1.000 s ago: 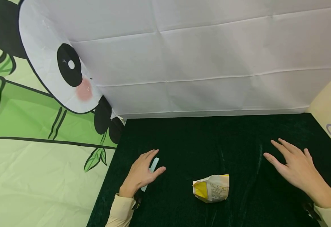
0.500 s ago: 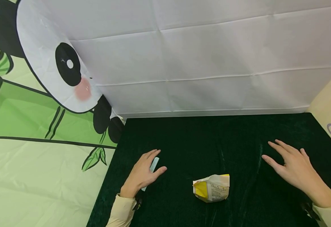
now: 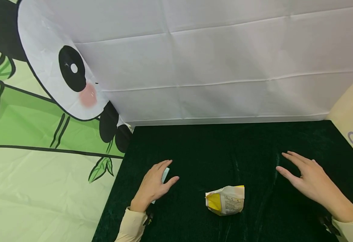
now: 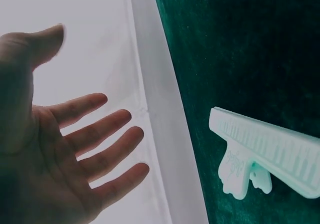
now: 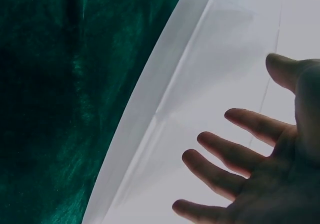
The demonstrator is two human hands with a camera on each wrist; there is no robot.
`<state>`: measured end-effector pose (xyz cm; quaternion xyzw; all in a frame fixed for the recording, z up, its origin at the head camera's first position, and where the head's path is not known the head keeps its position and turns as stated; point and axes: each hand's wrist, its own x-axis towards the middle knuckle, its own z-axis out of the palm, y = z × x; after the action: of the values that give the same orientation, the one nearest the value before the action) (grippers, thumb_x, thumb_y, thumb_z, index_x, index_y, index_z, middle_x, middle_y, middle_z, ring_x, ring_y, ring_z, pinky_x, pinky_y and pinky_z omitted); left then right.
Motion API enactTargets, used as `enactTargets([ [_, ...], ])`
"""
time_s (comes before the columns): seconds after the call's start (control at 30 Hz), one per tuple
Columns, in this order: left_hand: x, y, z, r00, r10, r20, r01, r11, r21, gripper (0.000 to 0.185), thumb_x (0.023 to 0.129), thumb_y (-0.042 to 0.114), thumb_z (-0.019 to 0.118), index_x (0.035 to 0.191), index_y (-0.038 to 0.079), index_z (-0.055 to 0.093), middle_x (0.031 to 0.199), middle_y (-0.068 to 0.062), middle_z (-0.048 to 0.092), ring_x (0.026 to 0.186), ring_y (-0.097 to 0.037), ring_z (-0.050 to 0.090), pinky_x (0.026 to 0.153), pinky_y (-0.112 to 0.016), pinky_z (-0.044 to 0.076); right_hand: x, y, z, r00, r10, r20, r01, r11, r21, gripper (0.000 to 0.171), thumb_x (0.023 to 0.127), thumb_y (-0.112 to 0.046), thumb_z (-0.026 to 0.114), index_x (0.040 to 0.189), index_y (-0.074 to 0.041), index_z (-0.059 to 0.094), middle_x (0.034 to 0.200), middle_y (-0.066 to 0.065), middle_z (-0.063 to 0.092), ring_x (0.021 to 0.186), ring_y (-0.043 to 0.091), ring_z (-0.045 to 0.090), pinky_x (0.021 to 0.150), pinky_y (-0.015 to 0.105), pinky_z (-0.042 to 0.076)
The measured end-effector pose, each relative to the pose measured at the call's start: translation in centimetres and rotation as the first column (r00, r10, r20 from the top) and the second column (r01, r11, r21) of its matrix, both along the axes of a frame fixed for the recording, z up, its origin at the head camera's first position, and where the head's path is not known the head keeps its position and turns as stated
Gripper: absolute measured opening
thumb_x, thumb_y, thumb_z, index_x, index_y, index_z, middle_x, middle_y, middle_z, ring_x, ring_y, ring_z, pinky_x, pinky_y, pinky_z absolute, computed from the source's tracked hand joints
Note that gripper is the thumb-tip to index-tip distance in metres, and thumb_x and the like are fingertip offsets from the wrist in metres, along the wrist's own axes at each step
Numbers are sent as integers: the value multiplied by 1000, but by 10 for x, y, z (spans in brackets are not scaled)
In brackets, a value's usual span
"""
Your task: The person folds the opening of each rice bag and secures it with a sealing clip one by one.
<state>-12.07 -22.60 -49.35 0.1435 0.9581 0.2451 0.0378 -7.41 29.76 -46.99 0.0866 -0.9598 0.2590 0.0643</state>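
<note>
Hands are both flat-ish and spread out over the dark green velvet surface (image 3: pixel 212 148), palms down, holding nothing. Left hand (image 3: pixel 153 185) hovers right over a pale mint plastic bag clip (image 3: pixel 165 174) — the wrist view shows that clip (image 4: pixel 265 156) lying on the cloth with the fingers (image 4: pixel 107 134) straight and splayed above it, so it's near but not gripped. Whether the palm actually touches the clip, I can't tell from the head view, since the hand covers most of it.

Right hand (image 3: pixel 311 181) sits well apart on the other side, fingers (image 5: pixel 225 156) loose and open, nothing under it but velvet.

Between them, a bit nearer the person, lies a crumpled white-and-yellow snack packet (image 3: pixel 225 200), its top scrunched over, lying on its side. My guess is the clip is parked by the left hand and the packet in the middle so either hand can get at it easily.

Behind it all hangs a creased white cloth backdrop (image 3: pixel 225 60), with a green panda-print sheet (image 3: pixel 43 161) off to the left.
</note>
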Motion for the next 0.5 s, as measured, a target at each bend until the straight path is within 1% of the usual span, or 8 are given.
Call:
enactTargets([
  [0.07, 1, 1, 0, 1000, 8, -14, -8, 1000, -6, 74, 99, 63, 65, 160, 23, 49, 165, -10, 48, 151, -36, 47, 122, -64, 40, 1, -1, 1, 1000, 3, 16, -3, 1000, -1, 62, 105, -39, 67, 150, 2, 54, 152, 41, 48, 131, 68, 47, 113, 86, 22],
  [0.23, 3, 2, -1, 999, 27, -42, -27, 1000, -1, 69, 100, 57, 67, 157, 20, 52, 163, -11, 51, 149, -36, 49, 121, -64, 41, 2, -6, 3, 999, -10, 40, 9, 1000, 27, 65, 105, -43, 67, 151, 0, 53, 153, 39, 48, 132, 65, 46, 101, 82, 37],
  [0.5, 6, 5, 1, 995, 41, -89, -40, 999, 13, 62, 101, 52, 69, 154, 22, 56, 160, -8, 55, 146, -34, 53, 119, -61, 44, 4, -10, 9, 999, -15, 31, 14, 999, 40, 65, 105, -43, 67, 151, -1, 53, 152, 37, 50, 133, 62, 47, 100, 80, 40],
])
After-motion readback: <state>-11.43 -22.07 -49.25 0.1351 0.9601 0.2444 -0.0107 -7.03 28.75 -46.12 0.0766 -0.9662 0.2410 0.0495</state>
